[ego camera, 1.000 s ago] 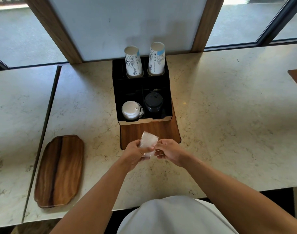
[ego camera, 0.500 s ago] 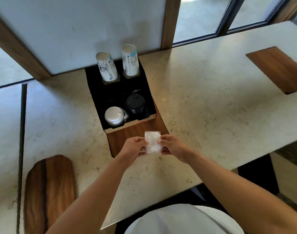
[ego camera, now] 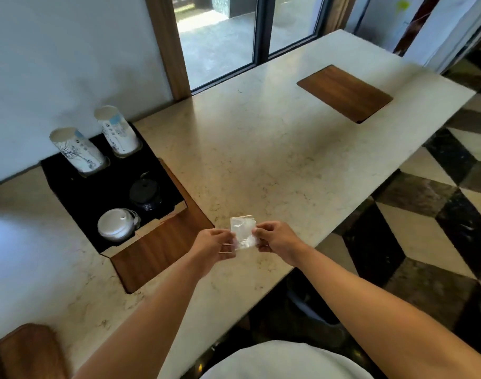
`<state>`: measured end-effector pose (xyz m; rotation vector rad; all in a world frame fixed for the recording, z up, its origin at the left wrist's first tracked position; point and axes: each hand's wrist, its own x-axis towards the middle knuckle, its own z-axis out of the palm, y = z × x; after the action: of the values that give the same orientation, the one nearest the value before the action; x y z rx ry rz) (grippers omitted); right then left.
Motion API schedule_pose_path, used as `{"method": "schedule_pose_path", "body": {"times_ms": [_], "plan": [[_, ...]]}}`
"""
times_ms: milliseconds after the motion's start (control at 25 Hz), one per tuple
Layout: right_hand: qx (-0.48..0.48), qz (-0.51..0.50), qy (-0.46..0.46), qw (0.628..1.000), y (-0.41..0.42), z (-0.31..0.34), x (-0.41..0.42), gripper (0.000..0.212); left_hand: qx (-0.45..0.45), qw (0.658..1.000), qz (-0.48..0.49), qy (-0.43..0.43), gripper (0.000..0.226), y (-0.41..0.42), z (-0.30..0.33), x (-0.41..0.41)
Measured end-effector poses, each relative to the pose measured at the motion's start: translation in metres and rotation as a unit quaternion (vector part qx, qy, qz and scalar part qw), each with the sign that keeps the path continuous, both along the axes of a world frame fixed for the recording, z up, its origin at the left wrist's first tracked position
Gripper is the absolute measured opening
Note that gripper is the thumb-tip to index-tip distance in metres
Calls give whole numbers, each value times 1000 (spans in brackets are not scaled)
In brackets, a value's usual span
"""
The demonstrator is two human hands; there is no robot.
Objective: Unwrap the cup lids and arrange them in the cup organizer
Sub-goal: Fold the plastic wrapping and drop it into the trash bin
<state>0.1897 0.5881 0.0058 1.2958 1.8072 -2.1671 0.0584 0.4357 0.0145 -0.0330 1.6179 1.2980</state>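
Observation:
A small clear plastic wrapper (ego camera: 243, 232) is pinched between my left hand (ego camera: 213, 246) and my right hand (ego camera: 279, 242), above the marble counter's front part. To the left stands the black cup organizer (ego camera: 69, 187). A stack of white lids (ego camera: 115, 224) fills its front left slot and a stack of black lids (ego camera: 145, 194) its front right slot. Two stacks of printed paper cups (ego camera: 76, 150) (ego camera: 116, 131) stand upside down in the back slots.
A wooden panel (ego camera: 162, 247) lies in front of the organizer. Another wooden inset (ego camera: 343, 91) sits far right on the counter (ego camera: 274, 149). A wooden tray (ego camera: 28, 351) is at the lower left. The counter edge drops to a checkered floor (ego camera: 439, 214) on the right.
The view has swung to the right, so the organizer now sits at the left. Both hands have kept hold of the wrapper and carried it to the right of the organizer.

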Motion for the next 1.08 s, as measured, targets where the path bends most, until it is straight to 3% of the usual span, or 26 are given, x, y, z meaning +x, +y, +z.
{"method": "schedule_pose_path", "body": {"times_ms": [120, 520, 920, 1080], "plan": [[6, -44, 8, 999, 25, -1, 41, 3, 6, 999, -37, 2, 12, 38, 8, 30], [-12, -169, 34, 985, 94, -12, 183, 8, -23, 983, -174, 63, 13, 149, 18, 149], [-29, -300, 19, 953, 122, -22, 267, 14, -66, 958, -259, 106, 2, 224, 4, 216], [-28, -354, 0, 935, 121, -26, 289, 16, -58, 933, -336, 114, 19, 245, 0, 234]]}}
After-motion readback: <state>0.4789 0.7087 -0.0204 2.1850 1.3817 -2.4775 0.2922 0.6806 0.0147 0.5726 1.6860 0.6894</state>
